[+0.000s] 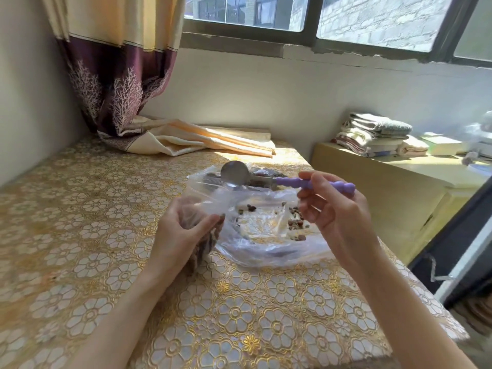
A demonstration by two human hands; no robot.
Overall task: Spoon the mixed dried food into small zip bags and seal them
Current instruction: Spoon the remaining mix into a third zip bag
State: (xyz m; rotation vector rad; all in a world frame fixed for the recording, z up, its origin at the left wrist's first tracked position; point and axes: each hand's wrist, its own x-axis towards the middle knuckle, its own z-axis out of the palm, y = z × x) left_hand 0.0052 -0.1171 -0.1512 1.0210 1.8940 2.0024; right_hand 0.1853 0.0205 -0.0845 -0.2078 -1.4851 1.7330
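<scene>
My left hand point(183, 230) grips a small zip bag point(206, 239) packed with brown and pale dried food, held upright above the table. My right hand point(335, 209) pinches the purple handle of a metal spoon point(235, 173), whose bowl hovers level over the bags and looks empty. A large clear plastic bag point(266, 235) lies crumpled on the table between my hands, with a few scattered bits of dried food point(295, 222) inside. Behind the spoon, more clear zip bags point(261, 174) with dark contents lie on the table.
The table carries a gold floral cloth point(106, 235). A folded cream cloth point(202, 141) and a curtain point(114, 83) sit at the back left corner. At right stands a yellow cabinet point(372, 187) with stacked towels point(378, 134); a gap drops off beyond the table's right edge.
</scene>
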